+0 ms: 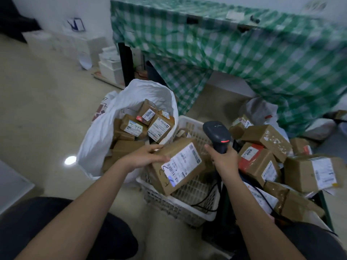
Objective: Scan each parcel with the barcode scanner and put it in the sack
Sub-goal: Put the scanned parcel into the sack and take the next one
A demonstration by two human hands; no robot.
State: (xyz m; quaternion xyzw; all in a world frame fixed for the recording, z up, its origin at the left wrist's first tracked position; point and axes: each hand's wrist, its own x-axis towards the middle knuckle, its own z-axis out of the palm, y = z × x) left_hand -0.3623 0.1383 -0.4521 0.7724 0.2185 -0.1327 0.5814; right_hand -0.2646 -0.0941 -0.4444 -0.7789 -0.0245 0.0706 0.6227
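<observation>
left hand (144,156) grips the left end of a parcel (178,167), which lies tilted on the near rim of a white basket (187,205), label up. right hand (224,160) is wrapped round the scanner (216,135) handle, just right of the parcel. sack (105,132) stands open at left, holding boxes. more boxes (266,139) piled at right.

Left hand (145,156) gripping parcel (178,166); right hand (224,159) clutching scanner (216,135).
</observation>
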